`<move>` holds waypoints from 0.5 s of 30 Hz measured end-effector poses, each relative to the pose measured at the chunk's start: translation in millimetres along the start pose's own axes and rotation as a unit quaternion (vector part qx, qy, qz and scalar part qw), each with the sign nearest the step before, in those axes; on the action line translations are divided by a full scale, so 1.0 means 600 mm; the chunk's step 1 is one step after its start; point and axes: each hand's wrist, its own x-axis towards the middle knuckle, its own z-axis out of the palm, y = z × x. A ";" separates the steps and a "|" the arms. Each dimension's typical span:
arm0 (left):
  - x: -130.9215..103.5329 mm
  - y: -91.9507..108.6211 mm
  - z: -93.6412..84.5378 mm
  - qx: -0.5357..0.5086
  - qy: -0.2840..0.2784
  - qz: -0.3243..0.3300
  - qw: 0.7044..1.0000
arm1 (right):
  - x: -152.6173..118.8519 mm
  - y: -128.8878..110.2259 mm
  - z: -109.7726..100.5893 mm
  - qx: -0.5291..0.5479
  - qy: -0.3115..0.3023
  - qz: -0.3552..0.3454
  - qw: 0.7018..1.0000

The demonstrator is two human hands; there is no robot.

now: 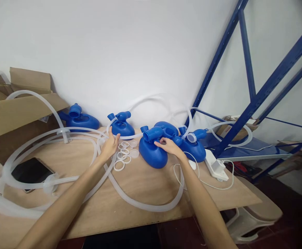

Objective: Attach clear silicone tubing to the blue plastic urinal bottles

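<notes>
As both arms reach over the wooden table (140, 183), landmark: the front blue bottle (153, 156), lying on the tabletop with its wide, ribbed mouth raised.
Right hand (169, 146): at the front blue bottle's right side, thumb and fingertips slightly apart close to its neck; whether they grip it, I cannot tell.
Left hand (110, 146): left of the front blue bottle, thumb and fingers spread, right by a stretch of the translucent tubing (151, 208); contact with the tubing is unclear.
White rings (119, 165): loosely clustered just left of the front blue bottle, beside clear discs (134, 153).
Other blue bottles: one (125, 129) behind and left of the front blue bottle, one (169, 127) just behind it, one (196, 152) to its right with a clear-rimmed mouth, one (82, 122) far left by the cardboard box (18, 114).
Tubing: looped across the tabletop, one bend in front of the front blue bottle.
Power strip (214, 166): right of the front blue bottle, white plug fitted.
Dark-screened device (33, 171): well left of the front blue bottle, partly under tubing.
</notes>
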 end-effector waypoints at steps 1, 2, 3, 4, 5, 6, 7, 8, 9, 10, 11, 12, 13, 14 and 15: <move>-0.002 0.004 -0.003 0.022 -0.004 0.015 1.000 | 0.002 0.005 -0.004 0.013 0.008 -0.002 1.000; -0.002 0.009 -0.005 0.042 -0.012 0.031 0.999 | 0.004 0.011 -0.006 0.027 0.018 -0.004 0.999; -0.002 0.013 -0.007 0.061 -0.024 0.047 0.997 | 0.006 0.018 -0.005 0.043 0.028 -0.008 0.999; 0.000 0.017 -0.008 0.079 -0.039 0.066 0.994 | 0.008 0.026 -0.002 0.058 0.037 -0.015 0.998; 0.001 0.021 -0.009 0.098 -0.058 0.084 0.990 | 0.010 0.034 0.003 0.072 0.044 -0.022 0.996; 0.002 0.023 -0.009 0.116 -0.080 0.102 0.985 | 0.012 0.040 0.009 0.084 0.050 -0.030 0.995; 0.003 0.024 -0.009 0.135 -0.106 0.118 0.978 | 0.015 0.044 0.017 0.098 0.060 -0.038 0.993; 0.003 0.023 -0.008 0.154 -0.133 0.132 0.970 | 0.017 0.047 0.025 0.112 0.076 -0.045 0.990; 0.002 0.020 -0.007 0.171 -0.163 0.144 0.961 | 0.019 0.046 0.032 0.125 0.094 -0.052 0.986; 0.001 0.016 -0.006 0.188 -0.194 0.152 0.951 | 0.022 0.044 0.038 0.133 0.109 -0.060 0.983; 0.000 0.011 -0.004 0.203 -0.225 0.156 0.940 | 0.024 0.039 0.044 0.135 0.116 -0.070 0.982; -0.001 0.006 -0.002 0.217 -0.255 0.155 0.929 | 0.026 0.032 0.048 0.131 0.112 -0.083 0.982; -0.001 0.000 0.000 0.231 -0.284 0.149 0.919 | 0.028 0.023 0.052 0.126 0.097 -0.097 0.982; 0.000 -0.005 0.003 0.243 -0.308 0.141 0.909 | 0.029 0.015 0.056 0.125 0.075 -0.110 0.983; 0.002 -0.009 0.007 0.254 -0.327 0.133 0.901 | 0.029 0.007 0.060 0.131 0.054 -0.121 0.983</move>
